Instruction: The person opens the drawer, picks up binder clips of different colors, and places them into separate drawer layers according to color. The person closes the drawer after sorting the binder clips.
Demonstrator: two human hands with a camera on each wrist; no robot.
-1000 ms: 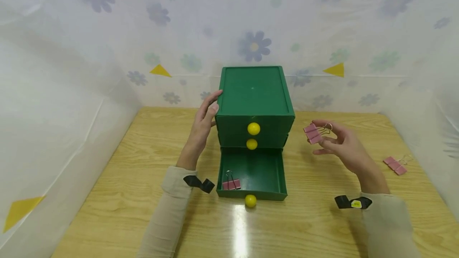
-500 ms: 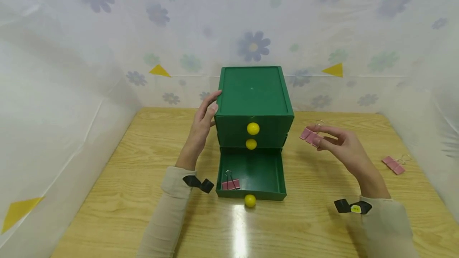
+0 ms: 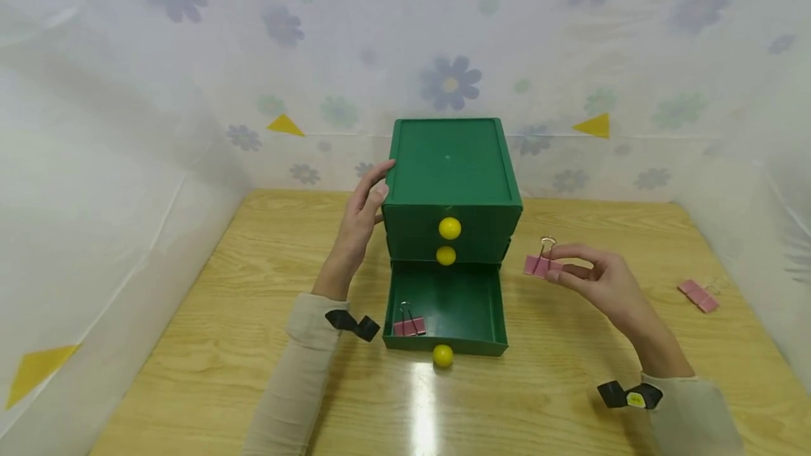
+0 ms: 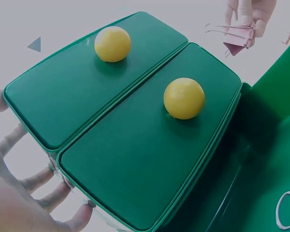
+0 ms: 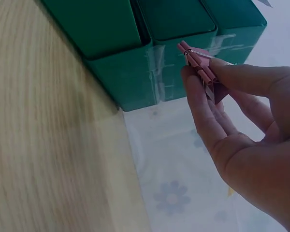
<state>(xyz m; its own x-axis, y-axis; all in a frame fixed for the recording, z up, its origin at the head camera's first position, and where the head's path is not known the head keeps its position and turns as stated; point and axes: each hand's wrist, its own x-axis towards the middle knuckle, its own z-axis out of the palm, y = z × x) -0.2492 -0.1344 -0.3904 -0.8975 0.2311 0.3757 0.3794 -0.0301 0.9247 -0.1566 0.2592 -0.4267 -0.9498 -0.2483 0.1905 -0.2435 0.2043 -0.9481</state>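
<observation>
A green drawer cabinet with yellow ball knobs stands at the back middle, its bottom drawer pulled out. Against the cabinet's left side rests my left hand, fingers extended and fingertips touching the wall, as the left wrist view also shows. My right hand pinches a pink binder clip between thumb and fingers, to the right of the cabinet and above the table. That clip's wire handles point up in the head view. Another pink binder clip lies in the drawer's front left corner.
A third pink binder clip lies on the wooden table at the far right. Flowered white sheeting encloses the back and sides. The open drawer's yellow knob juts toward the front.
My right hand has moved a little down and toward the cabinet, and the binder clip in it has turned so its handles point up. My left hand stays on the cabinet.
</observation>
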